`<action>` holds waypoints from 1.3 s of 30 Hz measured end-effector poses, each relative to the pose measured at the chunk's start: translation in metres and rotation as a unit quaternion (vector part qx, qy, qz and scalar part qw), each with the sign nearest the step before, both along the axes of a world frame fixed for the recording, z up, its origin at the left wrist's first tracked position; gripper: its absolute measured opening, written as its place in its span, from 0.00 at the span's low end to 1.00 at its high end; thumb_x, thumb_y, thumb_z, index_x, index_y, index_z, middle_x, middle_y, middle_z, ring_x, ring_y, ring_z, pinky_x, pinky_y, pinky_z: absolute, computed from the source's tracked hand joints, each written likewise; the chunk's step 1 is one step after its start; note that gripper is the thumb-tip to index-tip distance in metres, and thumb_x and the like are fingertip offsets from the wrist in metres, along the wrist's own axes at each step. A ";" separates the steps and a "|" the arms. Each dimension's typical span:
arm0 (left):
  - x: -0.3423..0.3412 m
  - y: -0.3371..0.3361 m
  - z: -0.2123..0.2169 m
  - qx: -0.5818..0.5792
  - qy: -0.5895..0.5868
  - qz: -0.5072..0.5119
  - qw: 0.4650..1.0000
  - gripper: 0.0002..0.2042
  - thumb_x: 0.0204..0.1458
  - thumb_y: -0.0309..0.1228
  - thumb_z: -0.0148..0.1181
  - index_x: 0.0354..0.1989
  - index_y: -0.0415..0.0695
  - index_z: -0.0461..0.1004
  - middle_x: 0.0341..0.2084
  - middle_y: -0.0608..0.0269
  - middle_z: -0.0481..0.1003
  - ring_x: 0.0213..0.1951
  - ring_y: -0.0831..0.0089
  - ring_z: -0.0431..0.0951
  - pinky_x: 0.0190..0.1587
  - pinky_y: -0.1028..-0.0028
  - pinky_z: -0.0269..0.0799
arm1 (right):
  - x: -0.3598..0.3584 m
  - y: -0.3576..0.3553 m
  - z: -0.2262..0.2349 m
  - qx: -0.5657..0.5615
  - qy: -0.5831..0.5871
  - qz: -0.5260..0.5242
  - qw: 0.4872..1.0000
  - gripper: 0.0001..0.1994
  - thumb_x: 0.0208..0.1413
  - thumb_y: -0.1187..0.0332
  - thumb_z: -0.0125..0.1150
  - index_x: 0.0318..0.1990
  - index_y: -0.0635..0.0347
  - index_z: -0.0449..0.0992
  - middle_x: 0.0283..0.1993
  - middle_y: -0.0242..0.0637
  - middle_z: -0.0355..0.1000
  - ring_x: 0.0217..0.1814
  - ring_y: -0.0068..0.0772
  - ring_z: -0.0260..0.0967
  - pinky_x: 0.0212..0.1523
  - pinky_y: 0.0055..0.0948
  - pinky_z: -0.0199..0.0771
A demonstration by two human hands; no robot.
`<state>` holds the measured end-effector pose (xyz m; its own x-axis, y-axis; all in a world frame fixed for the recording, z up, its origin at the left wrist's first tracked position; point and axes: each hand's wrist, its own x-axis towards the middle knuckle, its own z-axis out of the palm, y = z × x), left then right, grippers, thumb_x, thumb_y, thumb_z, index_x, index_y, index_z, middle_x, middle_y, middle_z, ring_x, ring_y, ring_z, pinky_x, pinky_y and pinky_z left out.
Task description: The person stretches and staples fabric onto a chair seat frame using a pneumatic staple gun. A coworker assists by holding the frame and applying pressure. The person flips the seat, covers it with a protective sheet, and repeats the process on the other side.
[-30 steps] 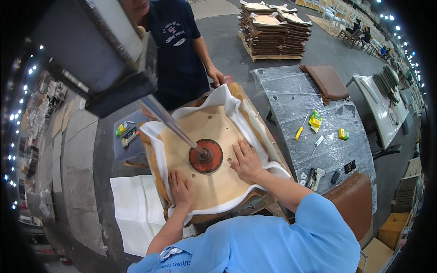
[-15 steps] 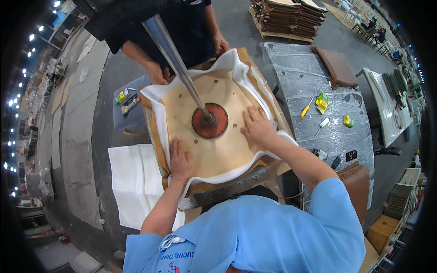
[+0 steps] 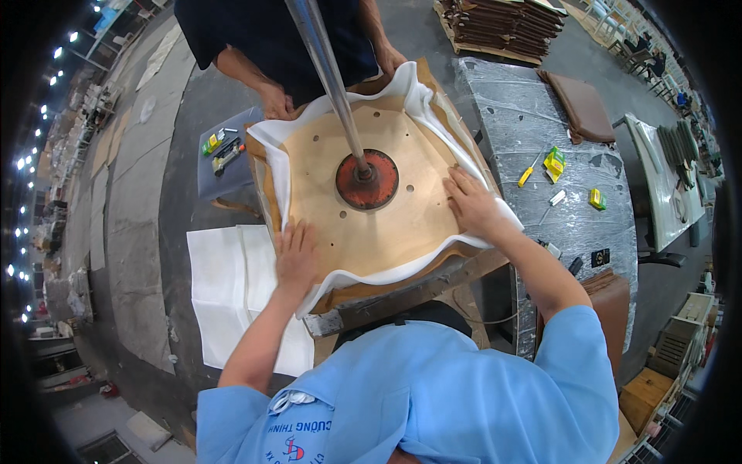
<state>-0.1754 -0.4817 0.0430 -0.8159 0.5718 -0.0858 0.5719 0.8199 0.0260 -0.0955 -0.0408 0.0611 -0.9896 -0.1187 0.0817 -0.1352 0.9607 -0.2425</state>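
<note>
A tan plywood seat board (image 3: 386,224) with small holes lies on white foam padding (image 3: 421,100) whose edges curl up around it. A red round press disc (image 3: 367,179) on a steel rod (image 3: 325,69) bears down on the board's middle. My left hand (image 3: 296,259) lies flat, fingers apart, on the board's near left edge. My right hand (image 3: 471,203) presses flat on the right edge, over the foam. A person in dark blue stands across, one hand (image 3: 276,99) on the far left foam corner, the other hand (image 3: 389,58) on the far edge.
White foam sheets (image 3: 224,286) lie on the floor at left. A small grey stand (image 3: 220,166) holds hand tools. A plastic-covered table (image 3: 572,185) at right carries a yellow screwdriver, small yellow-green boxes and a brown cushion (image 3: 583,104). Stacked brown seat parts (image 3: 502,27) sit at the back.
The view has drawn in closer over the board. My hands stay flat on its edges. The person opposite has come nearer, both hands now on the far foam edge.
</note>
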 end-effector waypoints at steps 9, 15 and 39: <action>0.058 -0.145 0.015 0.308 -0.212 0.429 0.822 0.28 0.63 0.32 0.65 0.72 0.45 0.67 0.65 0.45 0.72 0.57 0.48 0.80 0.59 0.50 0.76 | 0.093 -0.014 0.043 -0.339 0.080 -0.335 0.876 0.11 0.67 0.68 0.63 0.49 0.68 0.82 0.46 0.44 0.83 0.46 0.37 0.82 0.49 0.37 0.80; 0.129 -0.105 0.009 0.564 -0.564 0.509 0.323 0.25 0.63 0.38 0.68 0.65 0.45 0.68 0.49 0.55 0.78 0.44 0.55 0.84 0.44 0.58 0.83 | 0.145 -0.132 0.039 -0.655 -0.269 -0.438 0.554 0.11 0.69 0.62 0.64 0.49 0.61 0.79 0.43 0.40 0.81 0.33 0.32 0.78 0.38 0.31 0.81; 0.084 -0.034 -0.020 0.509 -0.567 0.441 0.474 0.19 0.69 0.48 0.53 0.29 0.49 0.67 0.21 0.67 0.66 0.25 0.69 0.66 0.29 0.67 0.66 | 0.069 -0.220 -0.001 -0.644 -0.313 -0.386 0.582 0.26 0.72 0.46 0.55 0.30 0.60 0.78 0.18 0.32 0.69 0.15 0.29 0.63 0.18 0.33 0.66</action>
